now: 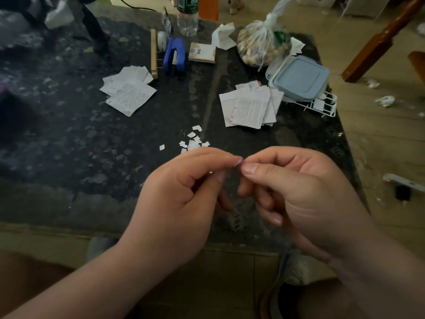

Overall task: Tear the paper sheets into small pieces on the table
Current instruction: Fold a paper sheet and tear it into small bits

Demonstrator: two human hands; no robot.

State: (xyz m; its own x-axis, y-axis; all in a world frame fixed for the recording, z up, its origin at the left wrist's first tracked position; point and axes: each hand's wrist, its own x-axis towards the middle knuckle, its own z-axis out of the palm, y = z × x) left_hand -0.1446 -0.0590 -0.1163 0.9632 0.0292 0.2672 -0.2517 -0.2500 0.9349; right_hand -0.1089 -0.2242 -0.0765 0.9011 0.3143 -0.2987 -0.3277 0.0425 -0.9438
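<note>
Our dark stone bench (69, 139) carries everything. Above its near edge, our left hand (177, 199) and right hand (299, 194) meet. Farther back lie a left stack of written sheets (128, 90) and a right stack (250, 104). Just beyond the hands we see scattered torn pieces (193, 141). Both hands' curled fingers (253, 168) pinch a tiny paper scrap (239, 162) between them.

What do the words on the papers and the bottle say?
Nothing reads clearly enough to quote.
Green bottle label: white marks, cut off and blurred.
Left paper pile: handwriting, too small.
Right paper pile: handwriting, too small.
Small notepad: blurred picture, no legible words.
</note>
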